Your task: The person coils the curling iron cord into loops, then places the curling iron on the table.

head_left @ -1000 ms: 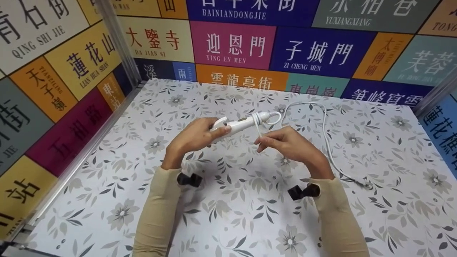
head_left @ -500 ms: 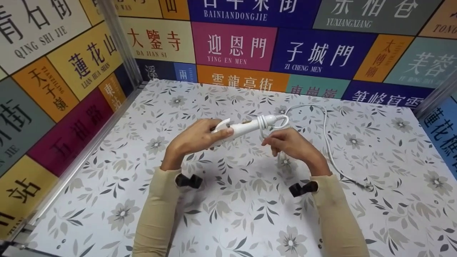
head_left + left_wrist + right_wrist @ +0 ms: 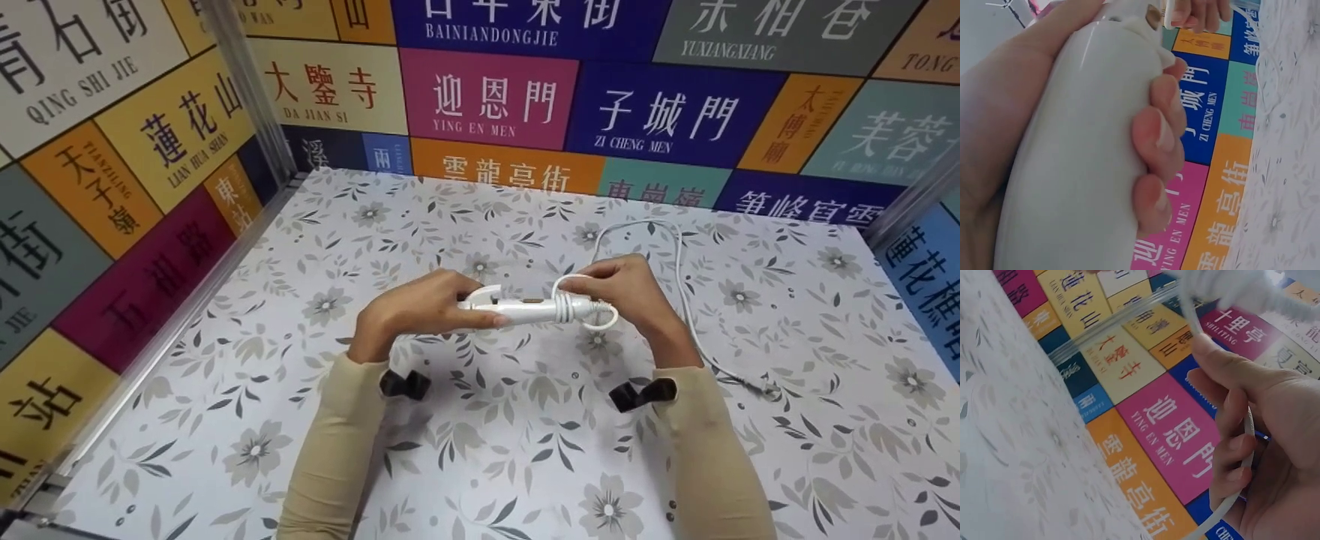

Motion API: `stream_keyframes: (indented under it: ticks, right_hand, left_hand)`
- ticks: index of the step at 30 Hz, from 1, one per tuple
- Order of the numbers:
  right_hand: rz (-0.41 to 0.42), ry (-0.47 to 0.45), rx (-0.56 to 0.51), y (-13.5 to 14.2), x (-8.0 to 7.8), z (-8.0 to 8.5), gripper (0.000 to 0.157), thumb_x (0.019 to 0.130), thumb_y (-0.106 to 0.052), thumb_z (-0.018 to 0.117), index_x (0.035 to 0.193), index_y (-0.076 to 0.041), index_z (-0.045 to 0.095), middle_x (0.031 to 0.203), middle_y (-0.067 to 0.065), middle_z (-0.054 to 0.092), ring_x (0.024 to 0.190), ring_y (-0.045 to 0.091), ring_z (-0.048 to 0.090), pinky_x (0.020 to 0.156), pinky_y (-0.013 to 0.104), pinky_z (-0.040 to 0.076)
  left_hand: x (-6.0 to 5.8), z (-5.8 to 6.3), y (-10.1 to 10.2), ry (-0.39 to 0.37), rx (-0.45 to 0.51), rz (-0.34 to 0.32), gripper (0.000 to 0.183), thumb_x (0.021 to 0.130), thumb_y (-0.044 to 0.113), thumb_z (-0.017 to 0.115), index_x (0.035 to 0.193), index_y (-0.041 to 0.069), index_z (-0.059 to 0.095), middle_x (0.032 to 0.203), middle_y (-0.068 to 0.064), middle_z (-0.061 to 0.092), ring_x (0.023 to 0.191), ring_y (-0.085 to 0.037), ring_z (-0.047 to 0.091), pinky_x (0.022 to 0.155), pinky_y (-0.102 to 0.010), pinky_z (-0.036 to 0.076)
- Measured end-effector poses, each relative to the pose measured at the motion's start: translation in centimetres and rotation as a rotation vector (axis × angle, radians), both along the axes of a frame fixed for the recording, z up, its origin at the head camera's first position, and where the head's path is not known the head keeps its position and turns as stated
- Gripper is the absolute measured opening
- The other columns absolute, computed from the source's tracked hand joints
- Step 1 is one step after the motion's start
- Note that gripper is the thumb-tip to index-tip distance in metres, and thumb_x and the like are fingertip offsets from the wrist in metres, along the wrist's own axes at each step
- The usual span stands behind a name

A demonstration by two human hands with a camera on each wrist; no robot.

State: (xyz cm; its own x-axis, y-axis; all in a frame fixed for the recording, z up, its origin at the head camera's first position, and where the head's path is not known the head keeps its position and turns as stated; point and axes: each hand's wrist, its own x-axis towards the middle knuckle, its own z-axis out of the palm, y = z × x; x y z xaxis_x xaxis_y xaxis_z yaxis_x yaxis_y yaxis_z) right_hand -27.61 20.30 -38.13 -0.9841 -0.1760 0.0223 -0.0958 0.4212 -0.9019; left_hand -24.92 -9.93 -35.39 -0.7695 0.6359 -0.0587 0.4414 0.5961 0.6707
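My left hand (image 3: 420, 306) grips a white curling iron (image 3: 529, 310) by its barrel end, near the raised clamp lever; fingers wrap round the smooth white body (image 3: 1072, 146) in the left wrist view. Several turns of white cord (image 3: 564, 307) are wound round the handle's right end. Beyond them, a small loop bends off the handle's tip. Thumb and fingers of my right hand (image 3: 634, 294) pinch the cord just behind the handle. In the right wrist view the cord (image 3: 1217, 517) also runs through the curled fingers. The curling iron is held nearly level above the table.
The remaining cord (image 3: 681, 262) curves across the floral-patterned table (image 3: 495, 450) on the right, down to its end (image 3: 766, 390). Panels with coloured street-name signs (image 3: 491, 97) stand behind the table and along the left side. A clear corner post (image 3: 262, 97) rises at the back left.
The curling iron has come nearer and turned from slanting to almost level. My right hand, with the cord, has moved from below the handle up and round to its far side.
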Motion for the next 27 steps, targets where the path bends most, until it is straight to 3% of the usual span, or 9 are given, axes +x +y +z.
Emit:
stream_keyframes:
  ticks: [6,10,14,18,22,27]
  right_hand:
    - [0.009,0.088,-0.014,-0.7,1.0,1.2,0.035,0.078,-0.032,0.087,0.097,-0.004,0.08,0.079,-0.011,0.074,0.067,0.01,0.059,0.061,0.026,0.051]
    - [-0.005,0.14,-0.002,-1.2,1.9,2.1,0.028,0.082,-0.029,0.084,0.097,-0.005,0.08,0.083,-0.002,0.077,0.066,0.01,0.061,0.06,0.024,0.05]
    - [-0.025,0.235,0.108,-2.0,3.2,3.1,0.019,0.088,-0.027,0.078,0.097,-0.01,0.081,0.088,0.007,0.077,0.068,0.013,0.059,0.06,0.024,0.047]
    - [-0.027,0.343,0.208,-3.0,4.2,3.7,0.019,0.094,-0.028,0.071,0.1,-0.012,0.081,0.082,0.006,0.073,0.064,0.015,0.052,0.057,0.024,0.04]
    - [-0.035,0.399,0.166,-3.6,4.5,3.7,0.021,0.098,-0.026,0.066,0.102,-0.011,0.08,0.074,0.005,0.063,0.06,0.015,0.044,0.055,0.024,0.035]
    - [-0.027,0.389,0.071,-4.0,4.1,3.2,0.024,0.101,-0.026,0.06,0.098,-0.011,0.079,0.074,0.004,0.061,0.057,0.012,0.042,0.053,0.023,0.035]
  left_hand:
    - [0.1,0.0,0.4,-0.037,-0.051,0.036,0.04,0.089,0.056,0.069,0.094,0.016,0.069,0.077,0.002,0.061,0.061,-0.011,0.052,0.055,-0.026,0.045]
    - [0.0,-0.4,0.8,-0.035,-0.048,0.093,0.041,0.089,0.058,0.068,0.097,0.017,0.07,0.078,0.002,0.063,0.061,-0.011,0.053,0.054,-0.026,0.045]
    - [0.0,-0.5,1.1,-0.022,-0.052,0.161,0.042,0.089,0.059,0.066,0.096,0.018,0.07,0.078,0.001,0.062,0.062,-0.012,0.053,0.054,-0.026,0.044]
    - [0.0,-0.4,1.3,-0.009,-0.04,0.249,0.046,0.09,0.06,0.064,0.103,0.016,0.07,0.081,-0.001,0.063,0.064,-0.014,0.056,0.055,-0.027,0.045]
    - [-0.2,-0.2,1.5,-0.022,0.018,0.328,0.053,0.089,0.064,0.062,0.114,0.018,0.07,0.086,-0.003,0.064,0.067,-0.015,0.058,0.057,-0.028,0.047]
    - [-0.3,0.0,1.0,-0.028,0.064,0.396,0.048,0.089,0.064,0.062,0.1,0.018,0.07,0.08,-0.001,0.058,0.064,-0.014,0.051,0.056,-0.027,0.042]
